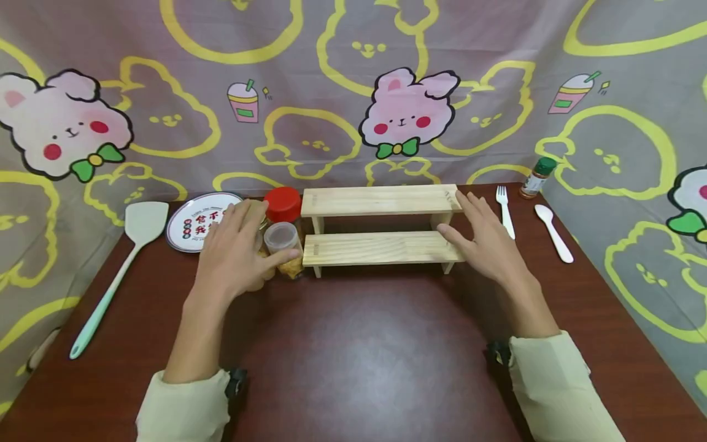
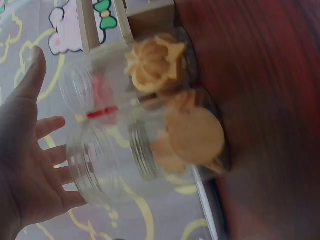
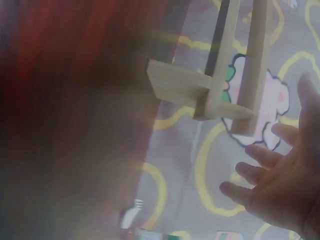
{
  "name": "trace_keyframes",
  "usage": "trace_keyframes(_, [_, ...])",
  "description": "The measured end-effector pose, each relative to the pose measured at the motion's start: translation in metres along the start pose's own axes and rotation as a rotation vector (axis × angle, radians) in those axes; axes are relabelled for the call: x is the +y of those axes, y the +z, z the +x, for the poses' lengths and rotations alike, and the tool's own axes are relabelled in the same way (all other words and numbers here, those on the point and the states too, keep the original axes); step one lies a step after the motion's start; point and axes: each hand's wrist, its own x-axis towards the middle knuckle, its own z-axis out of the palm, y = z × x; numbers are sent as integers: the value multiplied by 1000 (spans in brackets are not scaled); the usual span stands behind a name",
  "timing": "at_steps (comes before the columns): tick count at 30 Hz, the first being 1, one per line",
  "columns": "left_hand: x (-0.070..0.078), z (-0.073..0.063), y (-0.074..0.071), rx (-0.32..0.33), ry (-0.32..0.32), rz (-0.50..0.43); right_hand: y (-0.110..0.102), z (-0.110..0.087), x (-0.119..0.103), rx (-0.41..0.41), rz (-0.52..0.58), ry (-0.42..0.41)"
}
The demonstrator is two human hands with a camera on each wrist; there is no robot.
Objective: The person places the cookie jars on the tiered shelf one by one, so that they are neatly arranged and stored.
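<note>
My left hand [image 1: 229, 255] is held over the clear jars at the left end of a two-tier wooden rack [image 1: 381, 247], fingers spread and thumb apart. One jar [image 1: 284, 245] shows golden snack pieces at its bottom; behind it stands a red-lidded jar [image 1: 283, 205]. In the left wrist view the fingertips reach the mouth of a clear jar [image 2: 95, 165] without curling round it. My right hand [image 1: 488, 242] hovers by the rack's right end. Its spread fingers [image 3: 260, 156] hold nothing in the right wrist view, with the rack [image 3: 182, 87] beyond them.
A white plate [image 1: 177, 230] with printed characters lies behind my left hand, a pale spatula [image 1: 118, 276] to its left. On the right are a white fork [image 1: 505, 212], a white spoon [image 1: 554, 233] and a green-capped bottle [image 1: 536, 179]. Patterned cloth [image 1: 309, 80] hangs behind the table.
</note>
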Motion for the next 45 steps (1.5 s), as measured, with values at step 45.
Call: trace_keyframes(45, [-51, -17, 11, -28, -302, -590, 38, -21, 28, -41, 725, 258])
